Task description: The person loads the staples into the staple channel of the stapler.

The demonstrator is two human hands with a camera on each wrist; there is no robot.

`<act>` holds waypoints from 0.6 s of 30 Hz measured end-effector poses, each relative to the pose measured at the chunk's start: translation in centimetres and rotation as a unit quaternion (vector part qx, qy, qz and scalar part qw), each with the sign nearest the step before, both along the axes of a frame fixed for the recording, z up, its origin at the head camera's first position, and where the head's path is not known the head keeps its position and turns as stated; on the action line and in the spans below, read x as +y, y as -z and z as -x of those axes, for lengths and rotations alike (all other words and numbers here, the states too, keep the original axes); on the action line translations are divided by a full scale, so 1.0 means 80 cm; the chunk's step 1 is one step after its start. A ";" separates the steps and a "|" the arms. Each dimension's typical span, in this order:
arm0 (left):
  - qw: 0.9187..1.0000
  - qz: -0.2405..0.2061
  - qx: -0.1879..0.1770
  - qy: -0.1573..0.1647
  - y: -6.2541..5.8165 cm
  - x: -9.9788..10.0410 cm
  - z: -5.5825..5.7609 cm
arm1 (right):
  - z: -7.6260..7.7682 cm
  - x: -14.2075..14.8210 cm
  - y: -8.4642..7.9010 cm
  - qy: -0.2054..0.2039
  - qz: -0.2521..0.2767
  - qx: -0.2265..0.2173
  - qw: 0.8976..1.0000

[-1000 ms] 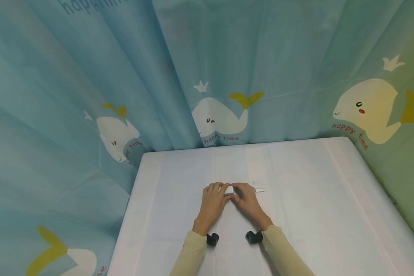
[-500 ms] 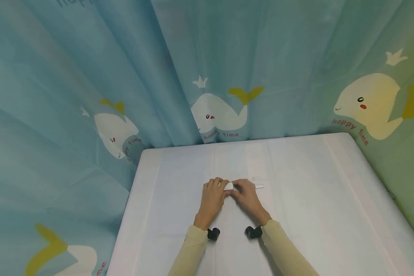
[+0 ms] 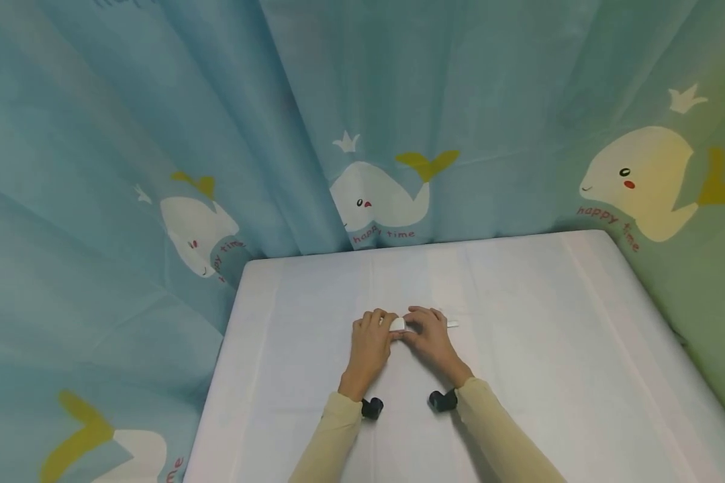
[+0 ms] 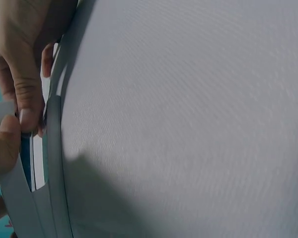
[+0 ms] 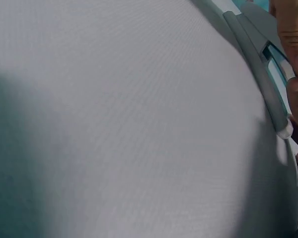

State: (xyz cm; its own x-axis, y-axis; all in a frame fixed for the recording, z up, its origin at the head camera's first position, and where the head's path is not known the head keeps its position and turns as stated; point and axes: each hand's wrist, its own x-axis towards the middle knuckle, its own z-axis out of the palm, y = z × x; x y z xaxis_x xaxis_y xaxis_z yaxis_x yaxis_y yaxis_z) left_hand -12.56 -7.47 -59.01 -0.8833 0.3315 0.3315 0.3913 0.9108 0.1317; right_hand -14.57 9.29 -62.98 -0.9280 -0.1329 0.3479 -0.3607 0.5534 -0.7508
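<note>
A white stapler [image 3: 397,325] with a grey base is held between both hands over the table. My left hand [image 3: 370,349] grips its left part, with the thumb along the white upper arm in the left wrist view. At its right end, my right hand [image 3: 431,341] pinches it with thumb and fingers. The left wrist view shows the upper arm apart from the base [image 4: 54,163], with a thin rail in the wedge-shaped gap. Fingers cover much of the upper arm. In the right wrist view, the base's rounded tip [image 5: 284,130] shows beside the right fingers.
A small whitish strip [image 3: 453,324] lies on the table just right of the right hand. The table [image 3: 532,349] has a pale cloth. A blue-green curtain [image 3: 495,100] with whale prints hangs along the back and sides. Black wrist cameras [image 3: 443,401] sit inside both wrists.
Both hands stay on the stapler. The right fingers have shifted slightly at its end, with the forefinger raised a little. The head view has moved slightly.
</note>
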 end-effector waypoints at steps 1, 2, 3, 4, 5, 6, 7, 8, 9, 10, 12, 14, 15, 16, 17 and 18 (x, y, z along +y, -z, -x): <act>1.000 -0.001 -0.001 -0.005 -0.001 0.000 0.000 | 0.001 -0.001 0.000 0.001 -0.002 0.013 1.000; 1.000 -0.003 0.000 -0.009 -0.001 0.000 0.001 | 0.001 -0.001 0.000 0.000 0.001 0.021 1.000; 1.000 -0.006 0.001 -0.012 -0.002 0.000 0.001 | 0.002 -0.002 0.001 0.000 0.002 0.027 1.000; 1.000 -0.010 0.002 -0.014 -0.003 0.000 0.001 | 0.003 -0.002 0.002 0.001 -0.002 0.034 0.999; 1.000 -0.013 0.002 -0.015 -0.003 0.000 0.001 | 0.003 -0.002 0.003 0.001 -0.004 0.033 0.999; 1.000 -0.015 0.003 -0.014 -0.003 0.000 0.001 | 0.004 -0.002 0.004 0.002 -0.007 0.031 0.999; 1.000 -0.016 0.004 -0.012 -0.003 0.000 0.001 | 0.004 -0.001 0.005 0.004 -0.015 0.029 0.999; 1.000 -0.016 0.005 -0.010 -0.002 0.001 0.001 | 0.004 -0.001 0.007 0.004 -0.016 0.019 1.000; 1.000 -0.016 0.005 -0.009 -0.002 0.001 0.001 | 0.005 0.000 0.008 0.005 -0.024 0.012 1.000; 1.000 -0.015 0.004 -0.008 -0.001 0.001 0.001 | 0.004 0.000 0.008 0.006 -0.031 0.004 1.000; 1.000 -0.013 0.004 -0.006 0.000 0.001 0.001 | 0.004 0.001 0.009 0.007 -0.039 -0.008 0.999; 1.000 -0.014 0.004 -0.005 0.001 0.002 0.000 | 0.002 0.002 0.009 0.008 -0.050 -0.014 0.999; 1.000 -0.015 0.006 -0.004 0.001 0.002 0.000 | 0.002 0.002 0.009 0.008 -0.056 -0.011 0.998; 1.000 -0.016 0.006 -0.004 0.001 0.002 0.000 | 0.001 0.002 0.008 0.008 -0.063 -0.009 0.998; 1.000 -0.017 0.007 -0.004 0.001 0.002 0.000 | 0.000 0.002 0.008 0.008 -0.068 -0.004 0.998; 1.000 -0.017 0.007 -0.004 0.001 0.002 0.000 | -0.001 0.002 0.007 0.010 -0.075 0.001 0.997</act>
State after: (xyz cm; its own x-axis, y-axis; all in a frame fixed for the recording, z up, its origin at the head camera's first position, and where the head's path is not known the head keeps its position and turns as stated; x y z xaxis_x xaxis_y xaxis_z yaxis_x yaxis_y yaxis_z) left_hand -12.54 -7.32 -59.10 -0.8810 0.3121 0.3556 0.3857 0.9091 0.1577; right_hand -14.52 9.48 -63.57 -0.9306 -0.1650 0.3266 -0.3493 0.6663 -0.6587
